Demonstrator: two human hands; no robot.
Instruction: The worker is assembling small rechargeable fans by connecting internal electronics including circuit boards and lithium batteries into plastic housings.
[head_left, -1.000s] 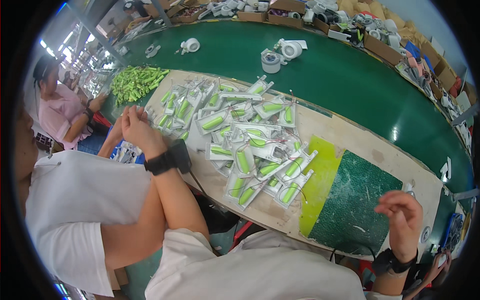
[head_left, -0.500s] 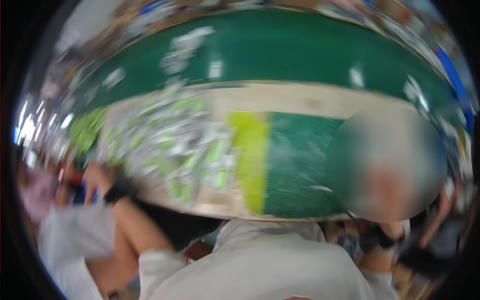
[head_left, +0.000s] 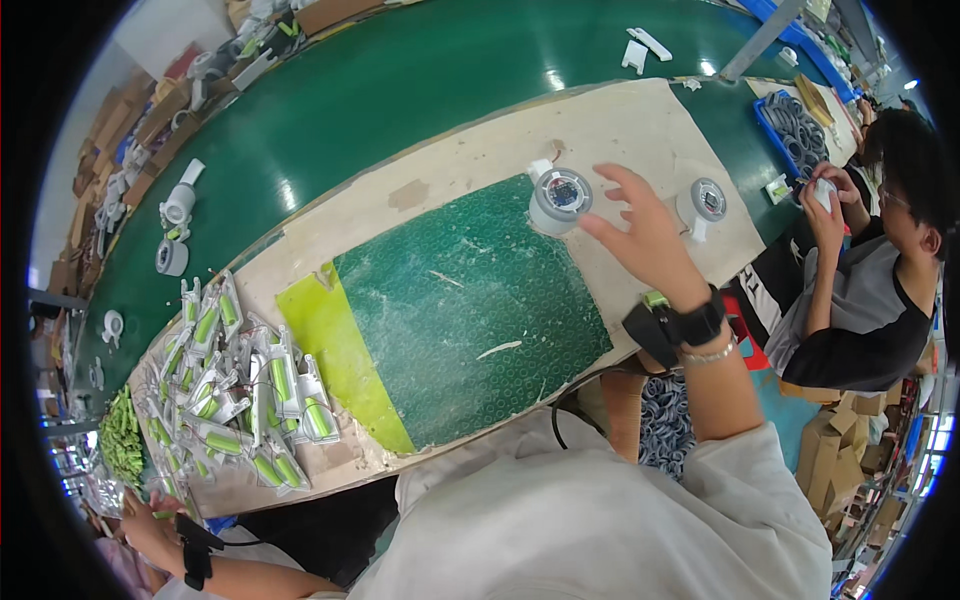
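My right hand (head_left: 640, 228) is open above the tabletop, thumb and fingers spread. Beside its fingertips stands a round white-and-grey housing (head_left: 545, 214) with a circuit board showing in its top; I see a gap between hand and housing. A similar round housing (head_left: 708, 202) lies to the right of my hand. At the lower left my left hand (head_left: 150, 532) is small in the picture, its fingers bent around a small green piece (head_left: 164, 514). Close by it lies a pile of white plastic handle shells with green cylinders (head_left: 282, 385).
A textured green mat (head_left: 470, 300) and a yellow-green sheet (head_left: 335, 345) cover part of the board. Behind runs a green surface (head_left: 420, 90) with loose white parts. A blue bin of grey rings (head_left: 795, 130) and a co-worker (head_left: 850, 270) are at the right. Green pieces (head_left: 121, 440) lie heaped far left.
The view has turned and steadied from a blur, so the pile sits lower at the left. My right hand now shows over the board beside a round housing.
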